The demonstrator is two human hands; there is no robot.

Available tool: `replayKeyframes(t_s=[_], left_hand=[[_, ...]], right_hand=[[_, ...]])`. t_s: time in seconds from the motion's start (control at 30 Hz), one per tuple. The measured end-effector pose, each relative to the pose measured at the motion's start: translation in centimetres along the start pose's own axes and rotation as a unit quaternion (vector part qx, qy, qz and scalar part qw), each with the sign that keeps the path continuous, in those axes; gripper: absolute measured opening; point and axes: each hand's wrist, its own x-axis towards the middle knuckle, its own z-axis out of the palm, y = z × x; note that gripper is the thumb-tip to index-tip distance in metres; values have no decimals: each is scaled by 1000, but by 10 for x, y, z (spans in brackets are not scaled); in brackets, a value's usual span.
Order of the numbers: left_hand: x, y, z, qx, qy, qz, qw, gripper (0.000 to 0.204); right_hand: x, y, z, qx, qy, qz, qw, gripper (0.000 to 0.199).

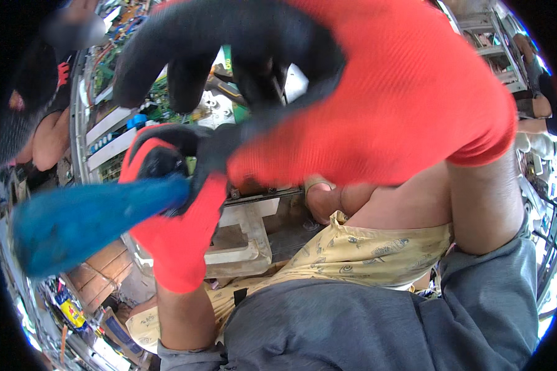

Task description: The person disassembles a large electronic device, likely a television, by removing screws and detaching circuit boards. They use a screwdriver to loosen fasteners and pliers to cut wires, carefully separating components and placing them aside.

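Fingers: black-coated fingertips [185, 86] of the right hand [377, 93] curl downward, loosely bent, gripping nothing visible.
Left hand [173, 210]: red glove closed around the blue tool handle [86, 222], which juts out to the left of its fingers.
Beneath the fingers: grey metal chassis [241, 238]; beyond the fingertips, green circuit boards [161, 108].
Nearer the body: yellow patterned shorts [365, 253], grey shirt [377, 328].
Far left: another person's arm [49, 139].
Risk: the tool tip is hidden behind the glove, so a slip could plausibly gouge a board or strike the right fingers close by.
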Motion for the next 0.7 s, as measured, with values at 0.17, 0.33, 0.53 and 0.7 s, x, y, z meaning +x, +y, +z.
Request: replayKeyframes(t_s=[0.17,0.33,0.53,0.7], left_hand=[[-14,-28,21,230,-9,72,970,37],[7,25,10,216,-28,44,975,27],[-3,40,-12,-190,-84,-163,965,30],[-12,35,-20,-230,-108,-222,941,41]], right_hand=[[11,-15,7,10,-19,-28,999,42],[35,-14,26,87,-66,-71,992,45],[31,-23,16,106,-61,-60,991,56],[25,-54,26,182,-75,59,979,61]])
